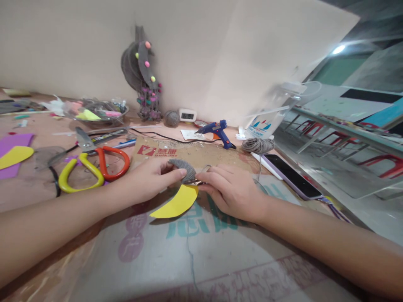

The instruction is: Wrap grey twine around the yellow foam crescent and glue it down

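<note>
Left hand (147, 180): fingers close together and stretched flat, forefinger tip pressed on the grey yarn-wrapped top of the crescent (178, 201), thumb tucked under, so it clamps that end. Right hand (231, 193): fingers curled, tips bunched tight where the grey wrap meets the bare yellow foam (can't tell if they pinch yarn or foam). The crescent lies on the cardboard sheet (201, 251) between both hands, its yellow tail pointing toward the person.

The cardboard near the person is bare. The scissors (94, 167) lie just beyond the left wrist. A phone (291, 176) lies near the table's right edge, close past the right hand, with a yarn coil (256, 145) and a blue glue gun (217, 132) farther back. A wall closes off the far side.

Both forearms come in low from the bottom corners and converge, palms down, wrists near the cardboard.
</note>
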Demonstrator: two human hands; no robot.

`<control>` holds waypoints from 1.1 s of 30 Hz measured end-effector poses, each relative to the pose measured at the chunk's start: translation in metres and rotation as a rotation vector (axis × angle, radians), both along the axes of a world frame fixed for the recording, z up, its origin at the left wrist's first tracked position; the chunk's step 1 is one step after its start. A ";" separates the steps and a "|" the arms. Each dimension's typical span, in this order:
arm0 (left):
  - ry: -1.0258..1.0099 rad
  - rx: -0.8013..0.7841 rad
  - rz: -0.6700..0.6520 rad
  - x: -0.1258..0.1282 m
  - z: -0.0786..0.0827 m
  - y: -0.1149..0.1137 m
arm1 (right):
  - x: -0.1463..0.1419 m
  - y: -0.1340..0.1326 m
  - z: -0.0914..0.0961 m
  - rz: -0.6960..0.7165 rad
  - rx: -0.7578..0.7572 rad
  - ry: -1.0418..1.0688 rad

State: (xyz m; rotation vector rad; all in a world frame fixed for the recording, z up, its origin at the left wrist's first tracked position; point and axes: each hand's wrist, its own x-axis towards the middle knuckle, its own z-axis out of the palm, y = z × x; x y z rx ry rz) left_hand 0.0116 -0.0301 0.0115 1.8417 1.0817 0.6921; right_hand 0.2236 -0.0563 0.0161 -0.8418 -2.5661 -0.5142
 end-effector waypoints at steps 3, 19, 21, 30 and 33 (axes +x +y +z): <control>-0.009 -0.018 -0.016 0.001 0.000 0.000 | 0.000 0.000 0.000 0.008 0.001 -0.022; -0.075 -0.131 -0.036 0.002 0.001 -0.001 | 0.002 -0.004 0.004 0.009 0.138 -0.201; -0.091 -0.132 -0.043 0.002 0.000 -0.001 | 0.003 -0.004 0.003 0.019 0.131 -0.191; -0.052 -0.063 0.024 0.003 0.005 -0.003 | 0.001 -0.002 0.001 -0.007 0.011 -0.040; -0.051 -0.071 0.040 0.003 0.006 -0.005 | 0.000 -0.002 0.003 -0.003 0.017 0.008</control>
